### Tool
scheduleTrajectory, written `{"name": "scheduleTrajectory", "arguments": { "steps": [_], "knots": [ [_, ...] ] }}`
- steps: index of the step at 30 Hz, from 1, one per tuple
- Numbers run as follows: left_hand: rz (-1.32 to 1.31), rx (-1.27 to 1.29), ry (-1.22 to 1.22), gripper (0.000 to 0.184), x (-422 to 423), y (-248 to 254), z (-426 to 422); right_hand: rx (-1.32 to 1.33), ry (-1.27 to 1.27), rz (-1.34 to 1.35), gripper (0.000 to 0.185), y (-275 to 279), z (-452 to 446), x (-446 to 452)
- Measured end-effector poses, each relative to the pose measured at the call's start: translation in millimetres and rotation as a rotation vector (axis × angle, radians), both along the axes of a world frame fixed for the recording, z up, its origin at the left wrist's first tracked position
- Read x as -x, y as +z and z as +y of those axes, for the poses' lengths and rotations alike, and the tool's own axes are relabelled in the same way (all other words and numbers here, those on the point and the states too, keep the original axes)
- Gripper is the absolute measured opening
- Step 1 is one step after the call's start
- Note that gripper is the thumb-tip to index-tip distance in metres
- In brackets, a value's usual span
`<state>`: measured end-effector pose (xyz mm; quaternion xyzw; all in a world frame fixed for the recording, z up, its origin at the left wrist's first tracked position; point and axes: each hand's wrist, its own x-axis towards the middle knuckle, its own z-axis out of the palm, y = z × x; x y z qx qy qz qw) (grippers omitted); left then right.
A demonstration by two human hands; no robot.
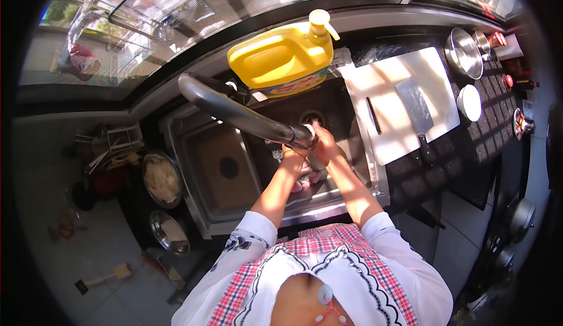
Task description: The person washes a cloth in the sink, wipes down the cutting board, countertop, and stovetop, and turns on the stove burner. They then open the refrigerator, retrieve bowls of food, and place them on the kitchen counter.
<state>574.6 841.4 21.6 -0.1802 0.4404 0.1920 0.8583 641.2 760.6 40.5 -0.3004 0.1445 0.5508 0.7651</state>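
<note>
Both my hands are together under the mouth of the dark curved faucet [234,109], over the right basin of the sink [346,121]. My left hand [297,155] is partly hidden behind the faucet head, and its fingers cannot be made out. Beside it, touching or nearly so, my right hand [324,143] has its fingers bent upward near the spout. Whether either hand holds something is hidden. Below them, pinkish and white pieces [306,180] lie in the basin, too small to name.
A yellow pump bottle [275,59] stands behind the sink. To the right, a white cutting board [390,77] bears a cleaver [414,104] and a dark thin knife [373,115]. Steel bowl [463,53] and white bowl [469,103] lie beyond. Filled bowls [161,179] sit left.
</note>
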Motion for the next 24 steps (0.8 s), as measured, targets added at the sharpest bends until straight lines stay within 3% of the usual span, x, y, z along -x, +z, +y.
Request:
{"name": "scheduleTrajectory", "arguments": {
  "steps": [1,3,5,7,9,11,12,13,15,16,17,18,19,21,22,23,24],
  "knots": [
    [0.031,0.002,0.026,0.039,0.1,-11.9,0.6,0.002,-0.002,-0.002,0.028,2.0,-0.3,-0.6],
    [0.048,-0.039,-0.021,0.038,6.3,-43.0,1.1,0.117,0.015,-0.261,0.024,10.2,-0.5,-1.3],
    [0.122,-0.279,-0.171,0.037,17.7,-58.0,4.1,0.126,0.042,-0.356,0.020,11.0,-1.8,-1.6],
    [0.029,-0.189,-0.150,0.039,16.2,-59.8,2.4,0.502,0.147,-1.019,0.016,-6.8,-1.7,3.7],
    [-0.005,-0.210,-0.357,0.032,8.5,-39.5,0.1,0.580,0.186,-0.970,0.017,12.6,1.8,7.2],
    [0.097,-0.331,-0.412,0.028,18.6,-32.3,3.9,0.471,0.112,-1.218,0.017,3.0,4.1,22.1],
    [0.007,-0.326,-0.309,0.026,25.6,-30.8,8.7,0.429,0.257,-1.347,0.025,40.2,-2.4,19.0],
    [-0.086,-0.321,-0.198,0.024,30.1,-29.3,12.9,0.432,0.260,-1.345,0.025,33.4,-11.5,20.7],
    [-0.041,-0.308,-0.231,0.023,30.3,-4.6,23.6,0.356,0.724,-1.109,0.028,25.4,-26.0,13.2],
    [-0.200,-0.250,-0.413,0.024,32.8,7.0,27.5,0.295,0.821,-1.623,0.031,25.9,-33.3,2.3],
    [-0.361,-0.189,-0.592,0.026,34.6,11.8,28.5,0.297,0.822,-1.619,0.031,35.5,-38.0,-5.0],
    [-0.108,-0.163,-0.683,0.029,35.9,5.3,26.3,0.283,0.694,-1.944,0.031,44.4,-41.9,-11.2],
    [-0.108,-0.162,-0.684,0.029,36.9,-0.6,25.3,0.261,0.537,-2.264,0.031,48.4,-43.8,-14.1],
    [-0.013,-0.087,-0.722,0.031,32.9,0.1,26.0,0.255,0.485,-2.111,0.027,44.9,-38.9,-11.4],
    [-0.196,-0.052,-0.698,0.032,32.1,0.1,27.3,0.198,0.547,-1.842,0.025,42.5,-34.5,-4.3],
    [-0.193,-0.051,-0.698,0.032,31.7,-8.7,28.2,0.143,0.596,-1.570,0.024,41.3,-33.5,2.0],
    [-0.166,-0.082,-0.606,0.031,31.2,-21.0,28.3,0.221,0.645,-1.792,0.024,45.9,-40.0,9.1]
  ]
}}
